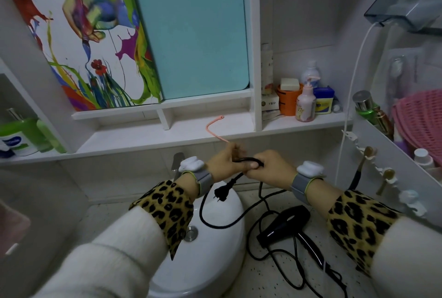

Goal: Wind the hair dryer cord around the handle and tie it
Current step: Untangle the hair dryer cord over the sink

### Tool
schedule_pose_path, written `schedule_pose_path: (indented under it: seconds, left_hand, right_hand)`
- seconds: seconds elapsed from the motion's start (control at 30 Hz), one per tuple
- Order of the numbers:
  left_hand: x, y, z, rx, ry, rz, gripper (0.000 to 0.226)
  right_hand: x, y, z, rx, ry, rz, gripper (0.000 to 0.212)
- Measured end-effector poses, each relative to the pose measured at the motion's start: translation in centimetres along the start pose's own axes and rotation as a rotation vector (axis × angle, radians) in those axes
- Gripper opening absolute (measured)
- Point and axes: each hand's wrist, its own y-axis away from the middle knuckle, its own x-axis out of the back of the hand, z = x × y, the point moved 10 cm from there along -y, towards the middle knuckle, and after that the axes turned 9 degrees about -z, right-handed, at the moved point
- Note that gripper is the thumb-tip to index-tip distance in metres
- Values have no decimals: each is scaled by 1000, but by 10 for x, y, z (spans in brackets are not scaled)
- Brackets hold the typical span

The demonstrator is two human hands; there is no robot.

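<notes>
Bottles (306, 104) on shelf (311, 121) behind hands (241, 166)

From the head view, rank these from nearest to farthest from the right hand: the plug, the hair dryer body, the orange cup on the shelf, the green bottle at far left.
From the right hand:
1. Plug, hanging just below left of it.
2. Hair dryer body, lower down on the counter.
3. Orange cup, up on the shelf.
4. Green bottle, far left shelf.

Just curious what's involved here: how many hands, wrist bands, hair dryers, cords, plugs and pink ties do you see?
Hands: 2, left hand, right hand
Wrist bands: 2, left wrist band, right wrist band
Hair dryer: 1
Cord: 1, gripped by both hands
Plug: 1
Pink tie: 1
Total: 8
</notes>
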Motion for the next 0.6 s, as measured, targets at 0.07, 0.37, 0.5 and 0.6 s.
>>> schedule_pose_path:
  seconds: [0.07, 0.37, 0.5, 0.6]
  left_hand:
    - [-31, 5, -19, 120, 226, -295, 29]
    - [27, 22, -78, 230, 290, 90, 42]
    - [90, 51, -113, 307, 25, 453, 32]
    - [124, 83, -135, 358, -163, 596, 31]
  right_hand:
    - [-3, -1, -8, 48, 64, 8, 34]
    - [-10, -11, -10, 110, 286, 82, 33]
    - [-2, -14, 36, -202, 168, 12, 51]
    - [-2, -15, 56, -350, 116, -22, 55]
